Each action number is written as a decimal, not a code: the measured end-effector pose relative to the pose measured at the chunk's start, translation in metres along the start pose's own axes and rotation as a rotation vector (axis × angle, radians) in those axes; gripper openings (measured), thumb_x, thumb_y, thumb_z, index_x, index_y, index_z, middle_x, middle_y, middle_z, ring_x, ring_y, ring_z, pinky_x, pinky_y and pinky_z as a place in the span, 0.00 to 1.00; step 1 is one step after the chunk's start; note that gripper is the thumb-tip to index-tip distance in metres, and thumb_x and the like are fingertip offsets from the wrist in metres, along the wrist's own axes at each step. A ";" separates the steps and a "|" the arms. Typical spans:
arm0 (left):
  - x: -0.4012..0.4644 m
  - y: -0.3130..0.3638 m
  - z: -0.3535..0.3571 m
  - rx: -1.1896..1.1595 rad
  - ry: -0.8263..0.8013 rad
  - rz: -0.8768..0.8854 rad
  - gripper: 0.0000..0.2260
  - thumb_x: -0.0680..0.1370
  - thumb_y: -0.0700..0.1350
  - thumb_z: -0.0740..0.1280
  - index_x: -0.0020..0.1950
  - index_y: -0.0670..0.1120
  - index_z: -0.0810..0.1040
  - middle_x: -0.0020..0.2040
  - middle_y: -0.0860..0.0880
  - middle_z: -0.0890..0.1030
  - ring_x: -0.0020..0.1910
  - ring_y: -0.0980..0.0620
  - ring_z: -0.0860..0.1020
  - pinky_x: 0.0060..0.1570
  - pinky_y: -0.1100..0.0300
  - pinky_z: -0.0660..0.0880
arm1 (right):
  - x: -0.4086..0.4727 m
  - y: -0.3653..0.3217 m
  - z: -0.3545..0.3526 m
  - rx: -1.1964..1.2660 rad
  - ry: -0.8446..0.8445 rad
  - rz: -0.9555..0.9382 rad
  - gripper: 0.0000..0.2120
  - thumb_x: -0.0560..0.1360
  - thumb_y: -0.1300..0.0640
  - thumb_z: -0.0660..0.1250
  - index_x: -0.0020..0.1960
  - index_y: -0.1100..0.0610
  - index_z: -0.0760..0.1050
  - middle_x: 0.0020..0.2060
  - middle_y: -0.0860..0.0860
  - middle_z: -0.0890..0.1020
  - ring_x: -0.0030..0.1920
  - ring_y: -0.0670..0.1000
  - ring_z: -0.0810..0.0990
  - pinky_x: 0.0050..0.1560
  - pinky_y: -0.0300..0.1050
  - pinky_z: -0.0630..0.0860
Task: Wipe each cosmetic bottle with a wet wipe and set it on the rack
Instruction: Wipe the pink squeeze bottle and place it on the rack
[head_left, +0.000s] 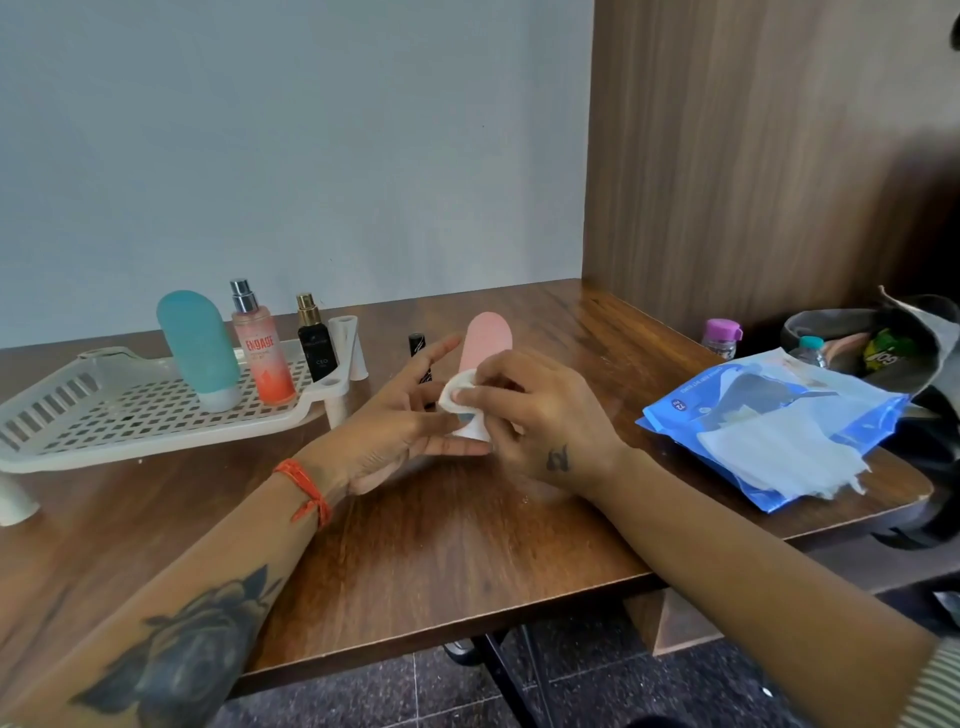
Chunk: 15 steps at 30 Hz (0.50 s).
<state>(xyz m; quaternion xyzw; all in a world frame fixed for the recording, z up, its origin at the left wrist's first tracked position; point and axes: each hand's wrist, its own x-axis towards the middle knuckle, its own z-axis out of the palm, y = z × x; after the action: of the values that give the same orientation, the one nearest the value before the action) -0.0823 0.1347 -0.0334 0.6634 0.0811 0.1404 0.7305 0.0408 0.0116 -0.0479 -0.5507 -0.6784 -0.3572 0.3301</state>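
A pink bottle (488, 338) with a white cap pointing down stands at the table's middle. My left hand (384, 431) holds it at the lower end, with the index finger stretched out beside it. My right hand (535, 410) pinches a white wet wipe (457, 387) and presses it against the bottle near the cap. On the white perforated rack (130, 410) at the left stand a teal bottle (195, 343), an orange Engage spray (260, 353) and a black perfume bottle (314, 343). A small black tube (417, 345) stands behind my left hand, partly hidden.
A blue wet-wipe pack (769, 421) lies open at the table's right edge, with wipes spilling out. Behind it sit a small purple-lidded bottle (722, 335) and an open grey pouch (857, 338) of items. Loose white rack legs (348, 343) stand by the rack's right corner. A wooden panel rises on the right.
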 end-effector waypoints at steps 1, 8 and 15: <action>-0.001 0.000 0.001 0.001 -0.005 0.004 0.33 0.70 0.28 0.65 0.69 0.56 0.68 0.60 0.43 0.78 0.54 0.42 0.81 0.48 0.46 0.80 | 0.000 0.001 0.001 -0.035 0.011 0.003 0.11 0.67 0.65 0.69 0.49 0.61 0.82 0.42 0.58 0.81 0.40 0.56 0.79 0.33 0.49 0.79; -0.002 -0.001 0.002 0.032 -0.105 -0.026 0.34 0.68 0.31 0.67 0.66 0.62 0.69 0.59 0.37 0.74 0.53 0.38 0.79 0.46 0.47 0.80 | 0.007 0.017 0.001 -0.066 0.254 0.408 0.11 0.73 0.63 0.63 0.52 0.64 0.80 0.43 0.60 0.81 0.41 0.57 0.80 0.38 0.44 0.77; 0.000 0.002 0.001 -0.030 -0.044 0.007 0.35 0.70 0.32 0.65 0.70 0.59 0.64 0.61 0.37 0.76 0.54 0.36 0.80 0.47 0.47 0.80 | 0.003 0.015 0.002 0.083 0.154 0.562 0.08 0.70 0.64 0.70 0.49 0.63 0.79 0.43 0.57 0.83 0.41 0.53 0.80 0.40 0.39 0.76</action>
<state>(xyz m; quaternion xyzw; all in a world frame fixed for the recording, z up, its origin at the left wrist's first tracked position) -0.0824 0.1340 -0.0313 0.6554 0.0608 0.1294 0.7416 0.0548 0.0168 -0.0449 -0.6744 -0.4862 -0.2644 0.4888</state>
